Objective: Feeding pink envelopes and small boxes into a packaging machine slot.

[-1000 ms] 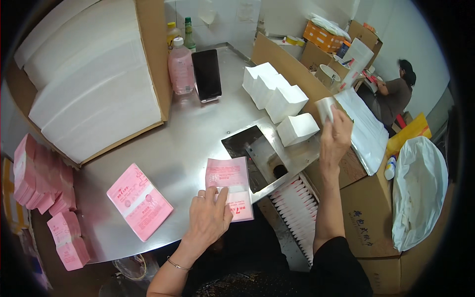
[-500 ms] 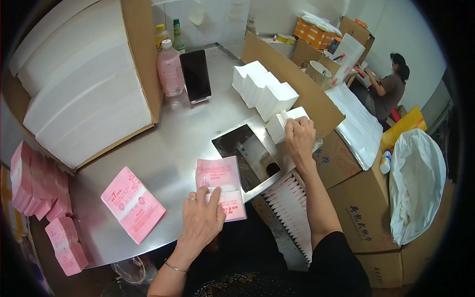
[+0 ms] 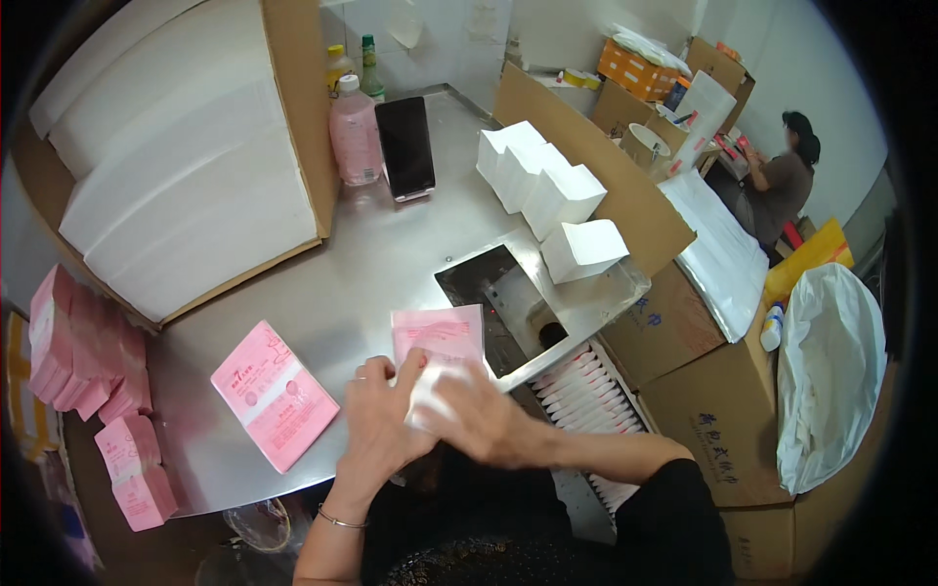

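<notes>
My left hand (image 3: 383, 415) is at the near edge of a pink printed plastic packet (image 3: 445, 330), its fingers bent and pinching that edge. Beside it, my right hand (image 3: 493, 415) holds a folded white tissue (image 3: 427, 393) against the packet's opening. The tissue and the right fingers are smeared by motion, and the hands cover the packet's lower half. A stack of flat pink packets (image 3: 274, 396) lies to the left on the metal table (image 3: 352, 283). Stacks of folded white tissues (image 3: 539, 186) stand at the back right, with a separate stack (image 3: 586, 252) nearer.
A dark rectangular opening (image 3: 489, 293) is set in the table right of the packet. Further off stand a phone (image 3: 405, 146), a pink bottle (image 3: 356, 137) and a large carton of white sheets (image 3: 195, 186). Below right, a box holds filled packs (image 3: 591, 391). A person (image 3: 782, 181) sits beyond.
My right hand has come from the near tissue stack to the packet, bringing a tissue. My left fingers have shifted from lying on the packet to its near edge.
</notes>
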The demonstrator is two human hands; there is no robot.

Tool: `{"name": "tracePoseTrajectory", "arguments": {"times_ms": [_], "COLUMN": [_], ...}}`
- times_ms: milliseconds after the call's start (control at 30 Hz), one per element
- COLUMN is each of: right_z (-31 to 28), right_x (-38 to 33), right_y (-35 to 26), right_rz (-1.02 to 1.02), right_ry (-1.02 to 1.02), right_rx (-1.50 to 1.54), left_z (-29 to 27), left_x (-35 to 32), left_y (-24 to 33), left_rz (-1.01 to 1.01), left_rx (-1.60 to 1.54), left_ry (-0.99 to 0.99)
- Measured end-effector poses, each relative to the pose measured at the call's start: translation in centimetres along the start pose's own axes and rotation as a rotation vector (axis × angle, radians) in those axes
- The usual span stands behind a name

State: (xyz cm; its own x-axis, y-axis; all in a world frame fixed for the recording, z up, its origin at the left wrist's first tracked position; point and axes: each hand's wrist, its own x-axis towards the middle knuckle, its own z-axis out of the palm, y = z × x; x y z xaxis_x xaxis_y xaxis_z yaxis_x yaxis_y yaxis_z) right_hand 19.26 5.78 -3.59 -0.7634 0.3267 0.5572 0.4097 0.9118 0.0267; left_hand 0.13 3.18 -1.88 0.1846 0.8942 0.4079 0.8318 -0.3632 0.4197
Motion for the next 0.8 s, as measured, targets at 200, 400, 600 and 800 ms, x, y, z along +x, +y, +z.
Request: {"name": "tracePoseTrajectory", "arguments": {"times_ms": [200, 400, 600, 800], "right_z": [6.3, 1.7, -6.0, -4.4], "right_x": [4.5, 1.5, 0.9, -2.3], "right_y": [8.2, 11.0, 13.5, 16.9], "right_rz": [0.455, 0.786, 0.611, 0.794], "right_ry": [-0.121, -0.649, 0.255, 0.143], "right_rx": [-0.099, 0.029, -0.526, -0.593], "left_z": [-0.5, -2.6, -9.9, -9.1], "left_x": [0.6, -2.3, -6.8, -7.6], "left_y": [1.4, 1.5, -4.1, -7.8], "left_rz": [-0.076, 0.127, -0.270, -0.369], "left_rx": [0.021, -0.193, 0.341, 0.442], "left_ry": [-0.011, -0.089, 0.302, -0.026]}}
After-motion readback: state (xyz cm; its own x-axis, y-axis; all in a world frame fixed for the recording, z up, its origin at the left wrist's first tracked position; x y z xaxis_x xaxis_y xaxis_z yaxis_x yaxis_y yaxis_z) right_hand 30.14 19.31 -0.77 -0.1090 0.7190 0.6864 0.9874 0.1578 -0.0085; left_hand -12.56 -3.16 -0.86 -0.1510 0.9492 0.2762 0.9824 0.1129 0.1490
